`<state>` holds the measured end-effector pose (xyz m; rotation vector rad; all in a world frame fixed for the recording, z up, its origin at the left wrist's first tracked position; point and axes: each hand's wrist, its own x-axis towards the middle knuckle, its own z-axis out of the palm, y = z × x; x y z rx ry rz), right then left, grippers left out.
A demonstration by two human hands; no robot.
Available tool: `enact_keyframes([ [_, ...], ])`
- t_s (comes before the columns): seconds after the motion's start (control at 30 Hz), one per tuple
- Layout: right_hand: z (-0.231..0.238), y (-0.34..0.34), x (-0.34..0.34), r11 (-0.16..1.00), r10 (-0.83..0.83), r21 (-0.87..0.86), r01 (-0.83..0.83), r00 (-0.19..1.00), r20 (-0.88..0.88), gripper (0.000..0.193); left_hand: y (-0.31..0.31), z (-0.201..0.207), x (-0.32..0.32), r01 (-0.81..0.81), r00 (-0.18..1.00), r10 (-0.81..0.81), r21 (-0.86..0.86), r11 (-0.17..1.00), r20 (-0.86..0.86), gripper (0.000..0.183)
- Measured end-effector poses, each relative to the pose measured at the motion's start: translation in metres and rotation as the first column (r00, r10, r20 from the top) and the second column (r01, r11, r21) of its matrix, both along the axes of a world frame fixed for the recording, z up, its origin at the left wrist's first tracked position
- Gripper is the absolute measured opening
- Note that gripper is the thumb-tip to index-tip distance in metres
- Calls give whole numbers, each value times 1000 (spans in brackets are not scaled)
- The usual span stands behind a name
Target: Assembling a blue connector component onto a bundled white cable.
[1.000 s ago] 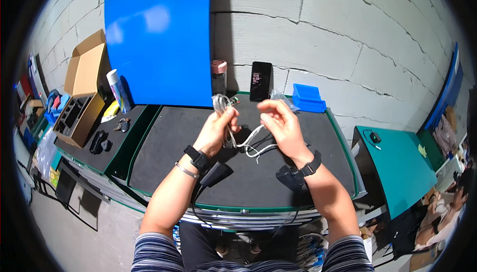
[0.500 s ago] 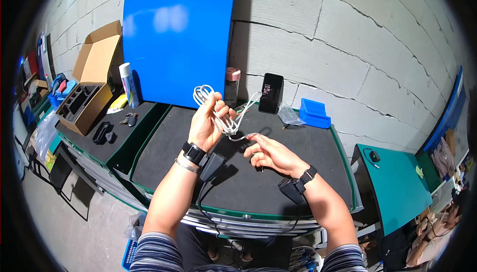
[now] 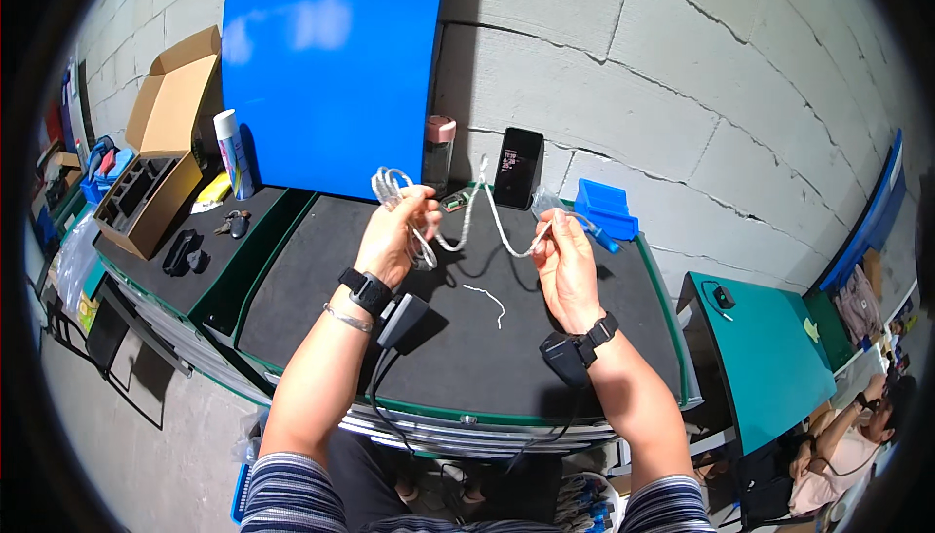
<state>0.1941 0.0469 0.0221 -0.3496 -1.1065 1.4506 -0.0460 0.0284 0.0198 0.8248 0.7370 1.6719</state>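
Observation:
My left hand [image 3: 394, 231] is closed around a loose coil of whitish, see-through cable [image 3: 388, 182] above the dark mat [image 3: 409, 377]. From the coil a length of cable sags, loops up to a kink near the phone, and runs across to my right hand [image 3: 567, 265]. That hand pinches the cable between thumb and fingers. Just beyond its fingertips, the cable's end carries a blue plug [image 3: 604, 239]. A short, bent white tie [image 3: 492, 301] lies on the mat between my hands, touched by neither.
Along the mat's back edge stand a pink-lidded bottle [image 3: 438, 153], a phone [image 3: 519, 165] and a blue bin [image 3: 606, 208]. On the left are a spray can [image 3: 234, 155], keys [image 3: 234, 224] and an open cardboard box [image 3: 146, 197]. Another person [image 3: 842, 445] sits at far right.
My right hand has moved right and up, drawing a length of cable out of the coil. The blue plug now shows beside it, and the white tie is visible on the mat.

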Motion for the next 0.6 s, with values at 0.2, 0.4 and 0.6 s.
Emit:
enact_keyframes([
  [0.2,-2,-12,-10,985,91,123,-121,970,225,23,-6,-1,14,294,956,-294,23,956,15,19],
  [0.4,-6,-17,-13,949,24,237,-206,799,601,19,-17,3,29,418,897,-408,32,908,-169,25],
  [0.6,-9,-18,-9,674,-506,700,-235,543,670,16,-18,-2,41,446,742,-364,9,895,-562,35],
])
